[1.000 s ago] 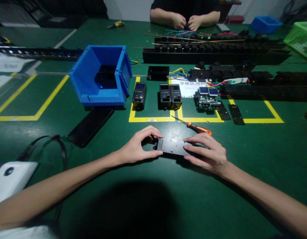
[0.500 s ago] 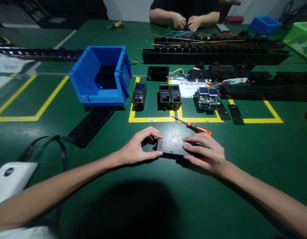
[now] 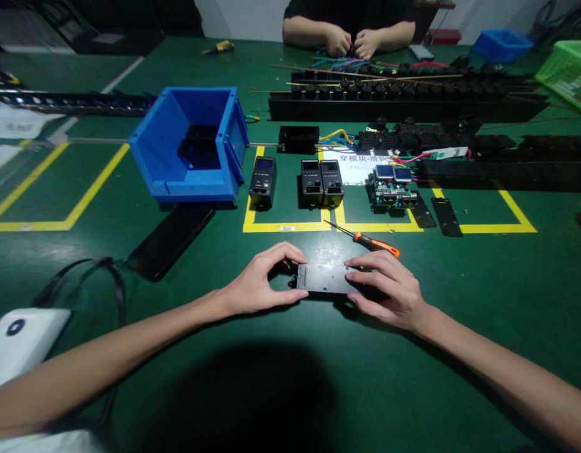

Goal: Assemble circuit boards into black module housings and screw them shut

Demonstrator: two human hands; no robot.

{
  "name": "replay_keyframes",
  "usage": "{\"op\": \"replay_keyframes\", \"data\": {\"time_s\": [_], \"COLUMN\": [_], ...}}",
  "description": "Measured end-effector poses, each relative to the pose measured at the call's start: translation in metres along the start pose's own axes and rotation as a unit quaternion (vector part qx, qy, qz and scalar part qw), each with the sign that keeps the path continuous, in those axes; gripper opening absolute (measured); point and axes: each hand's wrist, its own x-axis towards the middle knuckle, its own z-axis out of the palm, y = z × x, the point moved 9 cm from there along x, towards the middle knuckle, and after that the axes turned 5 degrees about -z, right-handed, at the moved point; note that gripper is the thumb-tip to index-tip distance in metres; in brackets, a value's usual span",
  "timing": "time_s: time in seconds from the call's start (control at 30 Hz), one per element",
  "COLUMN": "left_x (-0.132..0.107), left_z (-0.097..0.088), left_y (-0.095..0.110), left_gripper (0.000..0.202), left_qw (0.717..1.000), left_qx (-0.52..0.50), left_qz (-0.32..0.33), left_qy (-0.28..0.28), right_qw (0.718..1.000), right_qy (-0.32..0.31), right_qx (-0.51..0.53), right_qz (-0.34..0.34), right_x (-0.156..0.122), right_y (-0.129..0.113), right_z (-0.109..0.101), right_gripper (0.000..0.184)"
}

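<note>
Pinching opposite ends of the black module casing (image 3: 321,280) just in front of the orange-handled screwdriver (image 3: 376,244), left hand (image 3: 261,280) and right hand (image 3: 392,290) steady it; uneven finger pressure could skew its top plate (image 3: 332,275).

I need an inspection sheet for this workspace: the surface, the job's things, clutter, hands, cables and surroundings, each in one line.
Surface: green table, marked with yellow tape.
Job's things: black module, between both hands.
Clutter: orange-and-black screwdriver beyond the module; black flat device near a blue bin.
Hands: left hand pinches the module's left end; right hand has its fingers on the right end.
Cables: black cable at left; coloured wires farther back.
Surroundings: co-worker's hands across the table; green basket at far right.
</note>
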Motion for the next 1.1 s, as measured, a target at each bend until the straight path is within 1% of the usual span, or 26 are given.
{"op": "replay_keyframes", "data": {"time_s": [0.13, 0.3, 0.5, 0.67, 0.87, 1.0, 1.1], "left_x": [-0.001, -0.003, -0.003, -0.004, -0.005, -0.007, -0.007], "left_z": [-0.001, -0.003, -0.001, -0.001, -0.003, -0.002, -0.001], "left_y": [0.001, 0.002, 0.006, 0.007, 0.011, 0.014, 0.016], "left_gripper": [0.039, 0.054, 0.042, 0.041, 0.043, 0.044, 0.043], "left_qw": [1.0, 0.999, 0.999, 0.998, 0.996, 0.993, 0.992], "left_qx": [0.018, 0.037, 0.033, 0.038, 0.065, 0.086, 0.097], "left_qz": [0.004, 0.008, 0.035, 0.04, 0.062, 0.077, 0.076], "left_qy": [0.004, 0.01, 0.009, 0.019, 0.03, 0.035, 0.031], "right_qw": [1.0, 1.0, 1.0, 1.0, 1.0, 1.0, 1.0], "right_qy": [-0.005, -0.012, -0.016, -0.009, -0.005, -0.001, -0.001], "right_qx": [0.001, -0.004, -0.003, 0.005, 0.016, 0.015, 0.014], "right_qz": [0.004, 0.003, 0.001, -0.002, -0.003, -0.001, -0.002], "right_x": [0.0, 0.0, 0.0, 0.0, 0.0, 0.0, -0.001], "right_y": [0.001, 0.002, 0.001, 0.0, -0.001, -0.001, 0.0], "right_z": [0.001, 0.002, 0.002, 0.002, 0.001, 0.001, 0.001], "right_gripper": [0.03, 0.03, 0.033, 0.033, 0.034, 0.034, 0.036]}}
